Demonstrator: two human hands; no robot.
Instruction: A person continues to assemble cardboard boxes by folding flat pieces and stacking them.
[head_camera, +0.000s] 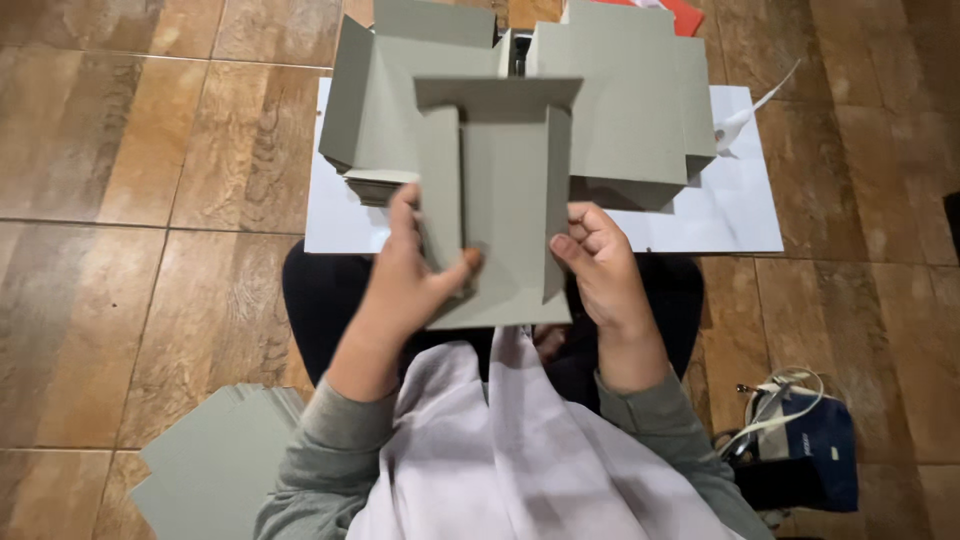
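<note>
Above the white sheet's (740, 215) near edge, left hand (405, 285) and right hand (600, 270) pinch a grey T-shaped cardboard cutout (505, 200) (thumbs in front), fingers curled closed around its side flaps.

1. My feed's pretty evenly lit, warm indoor light from overhead.
2. Soft sheen on the brown floor tiles (120, 200), no harsh glare.
3. Right edge goes dim; hands slightly soft, corners bend a bit.

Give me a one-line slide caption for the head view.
Seated on a tiled floor, both hands, left and right, fold a grey card blank over a white sheet.
</note>
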